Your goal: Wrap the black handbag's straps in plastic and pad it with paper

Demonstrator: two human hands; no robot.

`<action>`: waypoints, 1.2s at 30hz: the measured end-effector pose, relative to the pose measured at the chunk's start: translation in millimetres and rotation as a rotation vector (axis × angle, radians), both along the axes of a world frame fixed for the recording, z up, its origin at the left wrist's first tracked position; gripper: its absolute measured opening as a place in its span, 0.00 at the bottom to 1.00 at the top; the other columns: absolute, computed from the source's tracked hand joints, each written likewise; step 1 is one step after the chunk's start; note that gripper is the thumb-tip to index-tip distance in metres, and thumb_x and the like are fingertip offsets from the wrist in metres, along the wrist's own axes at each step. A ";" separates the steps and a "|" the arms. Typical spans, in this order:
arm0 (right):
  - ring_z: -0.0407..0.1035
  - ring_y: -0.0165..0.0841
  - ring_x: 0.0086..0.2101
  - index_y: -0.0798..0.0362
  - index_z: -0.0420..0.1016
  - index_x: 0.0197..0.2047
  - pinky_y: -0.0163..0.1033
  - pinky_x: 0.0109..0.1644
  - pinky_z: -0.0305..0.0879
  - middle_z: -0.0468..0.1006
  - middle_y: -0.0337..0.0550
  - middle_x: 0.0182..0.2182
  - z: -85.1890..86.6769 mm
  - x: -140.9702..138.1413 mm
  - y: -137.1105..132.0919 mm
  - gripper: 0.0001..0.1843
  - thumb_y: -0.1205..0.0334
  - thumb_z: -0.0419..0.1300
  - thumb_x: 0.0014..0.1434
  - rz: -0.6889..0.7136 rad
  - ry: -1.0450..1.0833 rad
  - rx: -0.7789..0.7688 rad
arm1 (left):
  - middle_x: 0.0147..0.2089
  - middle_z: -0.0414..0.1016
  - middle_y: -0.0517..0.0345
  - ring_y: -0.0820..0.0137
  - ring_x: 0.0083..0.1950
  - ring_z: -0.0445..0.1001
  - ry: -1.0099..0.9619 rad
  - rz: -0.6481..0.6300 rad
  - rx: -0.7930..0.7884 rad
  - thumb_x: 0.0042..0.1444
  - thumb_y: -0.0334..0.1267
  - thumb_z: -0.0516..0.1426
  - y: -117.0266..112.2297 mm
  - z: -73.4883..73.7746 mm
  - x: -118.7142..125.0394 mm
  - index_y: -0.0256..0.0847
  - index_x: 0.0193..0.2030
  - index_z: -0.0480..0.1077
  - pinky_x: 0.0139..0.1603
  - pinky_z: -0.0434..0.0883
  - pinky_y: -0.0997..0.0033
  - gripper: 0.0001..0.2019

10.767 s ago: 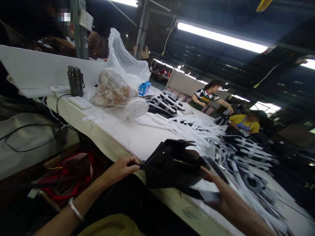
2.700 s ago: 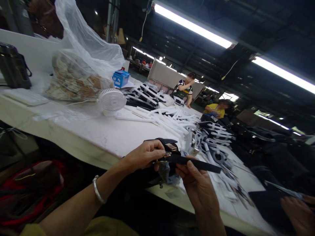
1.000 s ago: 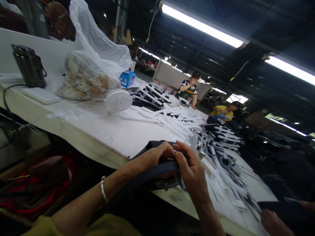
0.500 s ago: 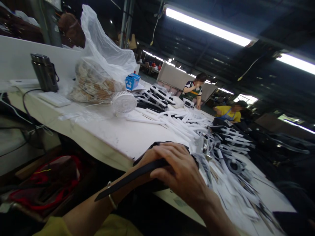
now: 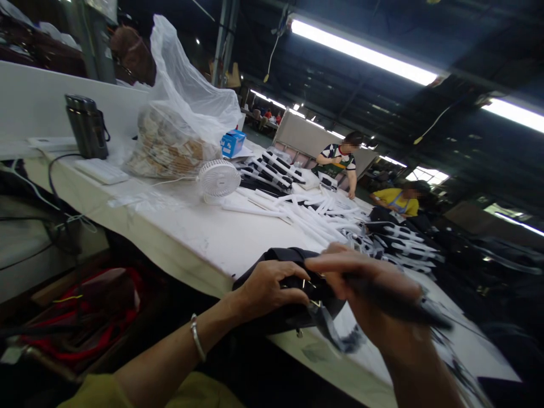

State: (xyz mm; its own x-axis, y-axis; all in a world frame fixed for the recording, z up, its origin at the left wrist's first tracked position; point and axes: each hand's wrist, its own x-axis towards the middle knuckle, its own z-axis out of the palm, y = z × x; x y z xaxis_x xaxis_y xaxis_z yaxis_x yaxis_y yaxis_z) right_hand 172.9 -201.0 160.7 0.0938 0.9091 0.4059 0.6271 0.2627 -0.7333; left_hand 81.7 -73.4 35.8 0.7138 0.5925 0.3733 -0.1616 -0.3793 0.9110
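Observation:
A black bag (image 5: 272, 320) with metal fittings sits at the table's front edge, in front of me. My left hand (image 5: 272, 289) is closed on its top, thumb and fingers pinching near a gold-coloured metal buckle (image 5: 313, 302). My right hand (image 5: 361, 277), blurred by motion, is just right of the buckle with its fingers curled round a black strap (image 5: 425, 314). The strap's end sticks out to the right under the hand. A greyish plastic strip (image 5: 335, 334) hangs from the bag below the buckle.
On the white table (image 5: 191, 226) stand a small white fan (image 5: 219, 180), a plastic bag of brown pieces (image 5: 170, 141), a dark flask (image 5: 87, 127) and a blue box (image 5: 233, 143). White strips (image 5: 306, 215) are heaped beyond. Two people work at the far side.
My right hand has moved right, off my left hand. The black strap has swung from across my left forearm to the right, uncovering the buckle.

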 end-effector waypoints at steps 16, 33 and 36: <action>0.65 0.31 0.21 0.51 0.78 0.21 0.35 0.24 0.60 0.73 0.37 0.17 -37.0 55.3 -47.5 0.18 0.46 0.66 0.51 -0.601 -0.238 -0.168 | 0.42 0.80 0.54 0.64 0.44 0.77 -0.238 -0.145 0.087 0.51 0.47 0.67 -4.7 -23.5 -1.4 0.41 0.42 0.77 0.51 0.71 0.66 0.15; 0.74 0.42 0.42 0.44 0.77 0.49 0.45 0.47 0.68 0.81 0.43 0.42 -60.9 31.4 -12.6 0.20 0.53 0.70 0.52 -0.265 -0.657 -0.054 | 0.38 0.74 0.60 0.68 0.41 0.72 -0.186 -0.053 -0.064 0.52 0.36 0.61 -6.7 -8.4 -0.8 0.41 0.38 0.70 0.48 0.69 0.69 0.07; 0.75 0.41 0.40 0.47 0.78 0.45 0.45 0.45 0.68 0.83 0.44 0.39 -55.7 29.0 -8.5 0.14 0.58 0.68 0.54 -0.249 -0.759 -0.031 | 0.37 0.72 0.60 0.68 0.41 0.71 -0.176 -0.053 -0.057 0.53 0.36 0.60 -4.7 -0.4 -4.0 0.41 0.38 0.68 0.47 0.68 0.70 0.07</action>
State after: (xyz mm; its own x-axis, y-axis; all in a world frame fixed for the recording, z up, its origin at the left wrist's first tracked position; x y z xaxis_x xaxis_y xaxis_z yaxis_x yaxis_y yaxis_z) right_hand 201.8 -209.4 105.0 0.0035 0.9097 0.4153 0.9955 0.0362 -0.0876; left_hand 77.7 -78.1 35.4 0.6712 0.5797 0.4620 -0.3388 -0.3144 0.8868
